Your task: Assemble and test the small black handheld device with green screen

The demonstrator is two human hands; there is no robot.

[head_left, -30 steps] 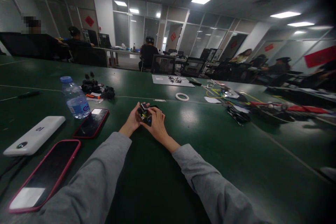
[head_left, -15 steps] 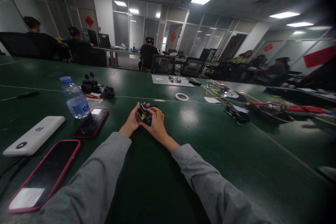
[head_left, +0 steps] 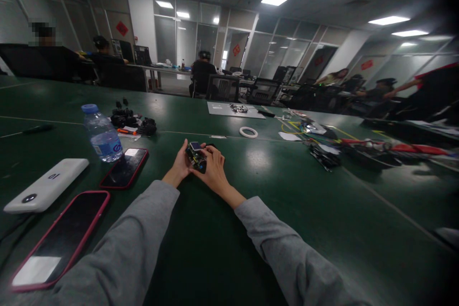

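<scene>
Circuit-board gadget (head_left: 195, 158), small, dark and boxy with green and yellow parts and a little square screen (head_left: 195, 146) edged in pale material, sits between two bare hands at the centre of the clock, twelve being straight ahead. The left hand (head_left: 180, 161) is closed around its nine o'clock side. The right hand (head_left: 214, 165) pinches it from three o'clock, thumb low on the near side and fingers bent over the top, so both hands are clamped on it. Whether its underside touches the dark green tabletop (head_left: 258, 239) cannot be told.

At about nine o'clock lies a black-screened phone in a red case (head_left: 125, 168), just beside a clear plastic water bottle (head_left: 103, 138) with a blue cap. Farther out, between eight and nine, lies a white, rounded power bank (head_left: 48, 184) with a black cable (head_left: 14, 229) at its near end; at eight is a larger-looking phone in a pink case (head_left: 62, 239). A heap of black parts (head_left: 124, 119) sits towards ten o'clock. Towards two lie a flat white ring (head_left: 248, 132) and, beyond it, a light grey rectangular sheet (head_left: 218, 109) bearing small metallic pieces.
</scene>
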